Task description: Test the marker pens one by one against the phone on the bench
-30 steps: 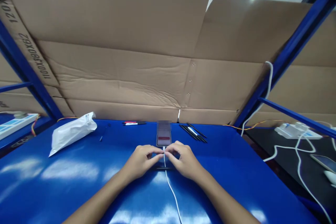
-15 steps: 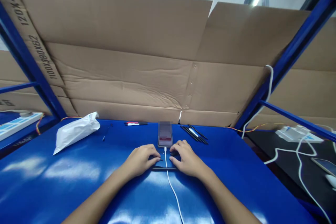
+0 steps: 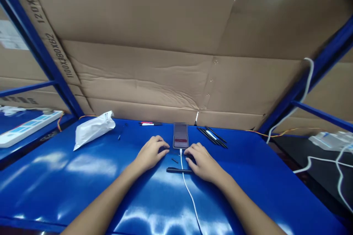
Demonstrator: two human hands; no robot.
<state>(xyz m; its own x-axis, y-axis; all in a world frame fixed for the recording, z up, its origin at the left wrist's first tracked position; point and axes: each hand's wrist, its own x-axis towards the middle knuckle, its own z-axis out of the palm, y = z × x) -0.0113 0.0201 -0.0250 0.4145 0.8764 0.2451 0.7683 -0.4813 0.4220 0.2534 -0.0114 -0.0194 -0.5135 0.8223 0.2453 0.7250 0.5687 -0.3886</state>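
My left hand (image 3: pixel 152 153) rests on the blue table with thumb and fingers apart and nothing visible between them. Across from it, my right hand (image 3: pixel 203 162) lies with bent fingers and the thumb held away from them; the space under its palm is in shadow. Between the hands is a small dark piece (image 3: pixel 174 160). A black pen (image 3: pixel 173 170) lies crosswise just nearer to me, its right end close to my right hand. Beyond the hands sits a phone (image 3: pixel 180 136), with a white cable (image 3: pixel 188 190) plugged into its near end and crossing over the pen.
Several black pens (image 3: pixel 211 137) lie right of the phone, and red and white pens (image 3: pixel 150 123) to its left. A white plastic bag (image 3: pixel 94 130) is at the back left. Cardboard (image 3: pixel 143 66) walls the far edge. Power strips (image 3: pixel 31 128) and cables flank the table.
My hands have moved apart, the left one leftward, away from the small pieces. The small dark piece and more of the black pen now show. My view has tilted down.
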